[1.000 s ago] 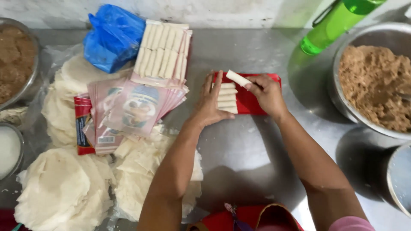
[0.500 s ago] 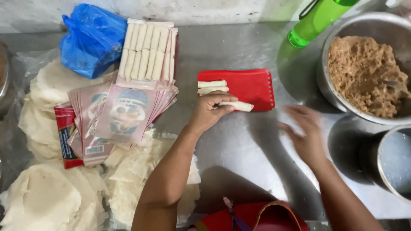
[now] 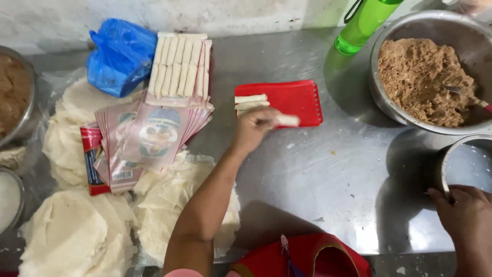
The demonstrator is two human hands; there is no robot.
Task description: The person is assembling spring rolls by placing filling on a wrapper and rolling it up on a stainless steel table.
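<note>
Seen from above, the left hand [image 3: 254, 128] pinches a pale roll [image 3: 285, 120] over the red mat [image 3: 292, 100] mid-bench, seemingly stacking, while the right hand [image 3: 464, 213], fingers curled, touches a metal pot's rim [image 3: 445, 169] at the bench's right edge.

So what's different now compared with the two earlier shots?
The right hand left the red tray and swung down right to the rim of the small metal bowl. The left hand took over the roll and holds it at the tray's front edge. Two rolls remain on the tray; wrappers, packets and filling bowl are unmoved.
</note>
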